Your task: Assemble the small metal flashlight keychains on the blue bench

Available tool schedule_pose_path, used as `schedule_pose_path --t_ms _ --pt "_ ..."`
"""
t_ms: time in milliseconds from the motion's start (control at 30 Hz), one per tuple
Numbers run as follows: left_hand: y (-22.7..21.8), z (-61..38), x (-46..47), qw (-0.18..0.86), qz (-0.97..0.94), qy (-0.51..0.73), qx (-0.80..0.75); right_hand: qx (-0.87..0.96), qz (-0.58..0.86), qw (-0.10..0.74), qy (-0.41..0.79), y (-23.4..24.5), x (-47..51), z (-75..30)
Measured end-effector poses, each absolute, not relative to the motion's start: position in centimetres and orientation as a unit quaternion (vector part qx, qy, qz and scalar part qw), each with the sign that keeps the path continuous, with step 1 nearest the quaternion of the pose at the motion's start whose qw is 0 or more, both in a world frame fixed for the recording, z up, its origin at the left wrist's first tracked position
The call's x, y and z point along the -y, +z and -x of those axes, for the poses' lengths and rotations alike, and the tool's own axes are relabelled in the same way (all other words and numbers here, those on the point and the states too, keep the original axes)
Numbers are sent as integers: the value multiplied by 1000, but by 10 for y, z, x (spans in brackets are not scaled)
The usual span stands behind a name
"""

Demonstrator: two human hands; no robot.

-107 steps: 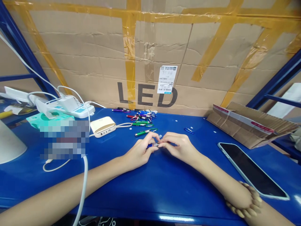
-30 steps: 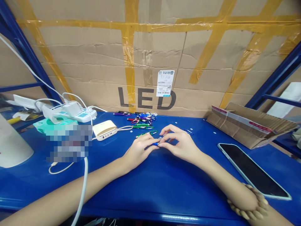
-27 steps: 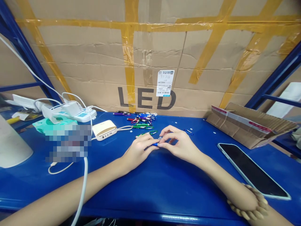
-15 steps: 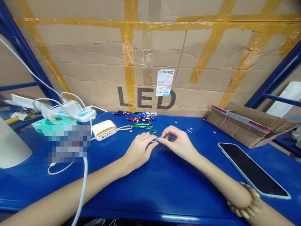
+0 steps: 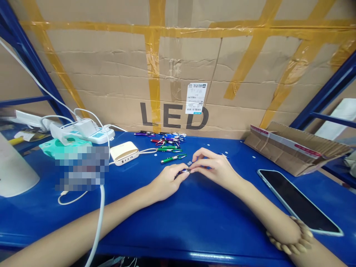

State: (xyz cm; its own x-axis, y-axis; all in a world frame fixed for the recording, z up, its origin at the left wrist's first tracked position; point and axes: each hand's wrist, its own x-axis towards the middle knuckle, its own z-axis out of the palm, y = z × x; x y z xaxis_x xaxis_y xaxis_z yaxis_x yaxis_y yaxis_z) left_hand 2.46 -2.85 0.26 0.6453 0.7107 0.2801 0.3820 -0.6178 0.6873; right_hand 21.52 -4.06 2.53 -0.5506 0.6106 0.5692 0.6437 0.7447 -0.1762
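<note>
Far L, at 9 o'clock from the hands, a white cone-shaped object (image 5: pixel 15 170) sits on the blue metal shelf (image 5: pixel 194 230); a pixelated patch hides the area beside it. At about 10 o'clock are a green tissue pack (image 5: pixel 51 148) and a white power strip (image 5: pixel 96 136) w/ a plug charger (image 5: pixel 85 128) in it, and a white cable (image 5: pixel 99 222) runs down toward the shelf's front edge. Next, at 11 o'clock, a cream-and-gold power bank (image 5: pixel 124 153). At 12 o'clock, a heap of multicolour pen-shaped keychains (image 5: pixel 167 139) w/ carabiners lies against the LED-printed carton (image 5: pixel 174 115), w/ a single green pen keychain (image 5: pixel 172 159) just in front. L hand (image 5: pixel 167 182) is closed around a small blue pen keychain (image 5: pixel 180 172), which sits between both hands at centre; R hand (image 5: pixel 214 168) pinches its metal end w/ the fingertips (image 5: pixel 193 170), the two hands touching. A small blue carabiner (image 5: pixel 222 154) lies at 1 o'clock, a folded cardboard flap (image 5: pixel 294 150) at 2, and a phone (image 5: pixel 299 202) at 3, near the wooden bead bracelet (image 5: pixel 290 237) on the R wrist.
</note>
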Motion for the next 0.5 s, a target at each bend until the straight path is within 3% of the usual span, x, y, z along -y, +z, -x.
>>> schedule_pose_path --t_ms 233,500 --pt "-3 -20 28 285 -875 259 -294 873 388 295 -28 22 40 -214" --pt "-14 -17 23 230 -898 268 -261 838 428 338 -6 14 43 -206"
